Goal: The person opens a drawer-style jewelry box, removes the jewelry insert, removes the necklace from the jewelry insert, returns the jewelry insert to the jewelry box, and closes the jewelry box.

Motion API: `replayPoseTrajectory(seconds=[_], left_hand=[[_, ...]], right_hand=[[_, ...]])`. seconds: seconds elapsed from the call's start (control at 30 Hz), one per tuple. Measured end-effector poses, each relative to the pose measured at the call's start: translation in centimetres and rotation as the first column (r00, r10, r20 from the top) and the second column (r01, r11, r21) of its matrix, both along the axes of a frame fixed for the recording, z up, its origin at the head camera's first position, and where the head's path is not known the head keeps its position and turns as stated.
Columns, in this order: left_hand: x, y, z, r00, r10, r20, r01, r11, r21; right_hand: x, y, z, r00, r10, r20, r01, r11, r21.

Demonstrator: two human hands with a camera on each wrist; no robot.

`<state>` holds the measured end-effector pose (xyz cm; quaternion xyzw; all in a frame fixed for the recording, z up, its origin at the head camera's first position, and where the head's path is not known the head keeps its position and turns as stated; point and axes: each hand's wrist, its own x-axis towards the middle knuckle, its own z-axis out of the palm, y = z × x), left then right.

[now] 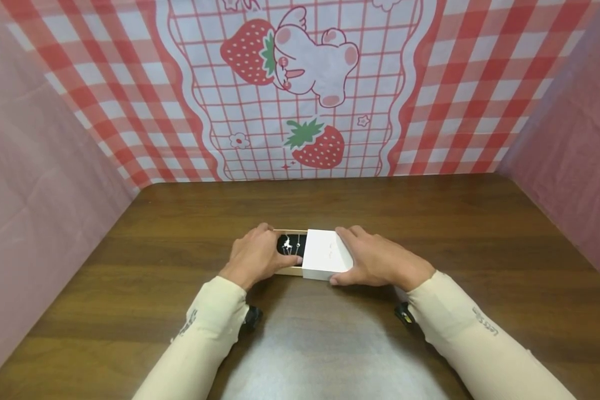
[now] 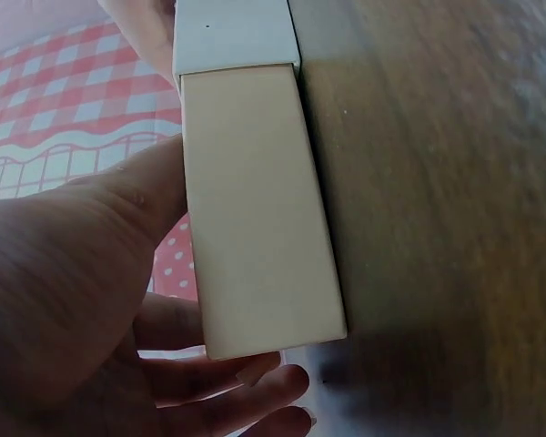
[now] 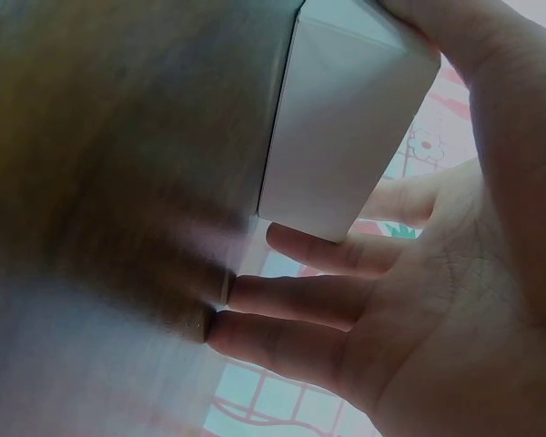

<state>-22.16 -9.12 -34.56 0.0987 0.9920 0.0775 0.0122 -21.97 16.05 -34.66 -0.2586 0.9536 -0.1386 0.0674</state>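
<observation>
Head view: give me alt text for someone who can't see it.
A person's left hand holds a tan drawer with silvery jewellery on black lining, partly inside a white box cover held by the right hand. Below is a brown table; behind, a strawberry-print cloth.

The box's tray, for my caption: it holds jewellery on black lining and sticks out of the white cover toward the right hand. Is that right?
Not quite: the head view shows the tray sticking out of the white cover toward the left hand. It does hold jewellery on black lining.
</observation>
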Motion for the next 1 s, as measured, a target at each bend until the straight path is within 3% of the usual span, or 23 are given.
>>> replayPoseTrajectory(seconds=[1.0], left_hand=[[-0.27, 0.12, -0.45, 0.999, 0.013, 0.029, -0.015, 0.997, 0.079]], right_hand=[[0.05, -0.10, 0.16, 1.000, -0.011, 0.010, 0.011, 1.000, 0.005]])
